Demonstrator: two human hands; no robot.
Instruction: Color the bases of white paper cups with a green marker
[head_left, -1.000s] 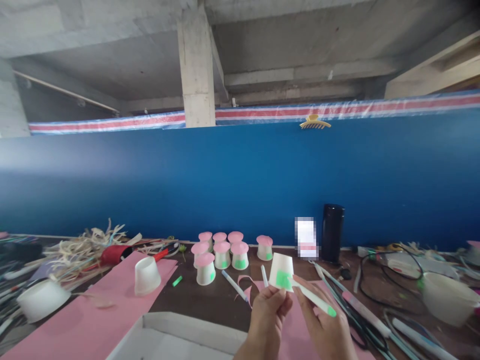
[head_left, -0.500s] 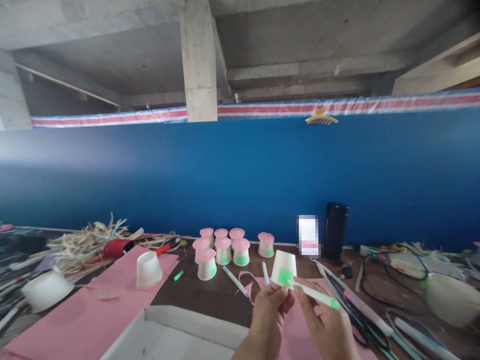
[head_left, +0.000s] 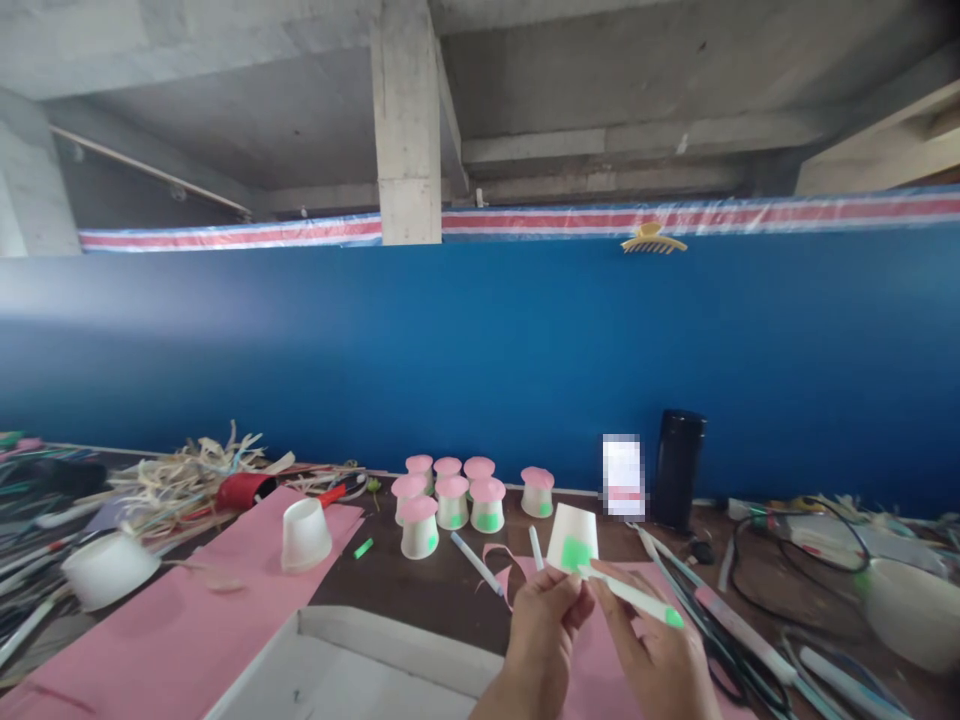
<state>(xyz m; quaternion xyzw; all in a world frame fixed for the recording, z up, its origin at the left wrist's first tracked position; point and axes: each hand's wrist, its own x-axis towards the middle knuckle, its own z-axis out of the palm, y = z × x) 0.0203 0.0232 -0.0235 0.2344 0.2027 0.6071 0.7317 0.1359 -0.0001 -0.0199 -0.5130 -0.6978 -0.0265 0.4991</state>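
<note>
My left hand [head_left: 544,620] grips an upside-down white paper cup [head_left: 572,528] by its lower rim. A green coloured patch shows on the side of that cup. In my right hand [head_left: 649,640] is a white marker with a green end [head_left: 637,594]; its tip touches the cup at the patch's lower edge. Behind them stand several upturned cups [head_left: 419,540] topped with pink paper discs, some bearing green patches. One more capped cup [head_left: 538,497] stands apart to their right. A green marker cap [head_left: 363,548] and a pale blue marker [head_left: 477,563] lie on the table.
A white box [head_left: 390,630] sits in front. Pink paper [head_left: 225,600] on the left carries a plain white cup [head_left: 306,537]. Paper strips [head_left: 187,478] are heaped at the back left. To the right are a black cylinder [head_left: 679,470], scissors [head_left: 731,670] and cables.
The marker tip has shifted slightly to the lower edge of the green patch. Both hands keep their holds. The whole view has drifted a little, so everything appears farther right.
</note>
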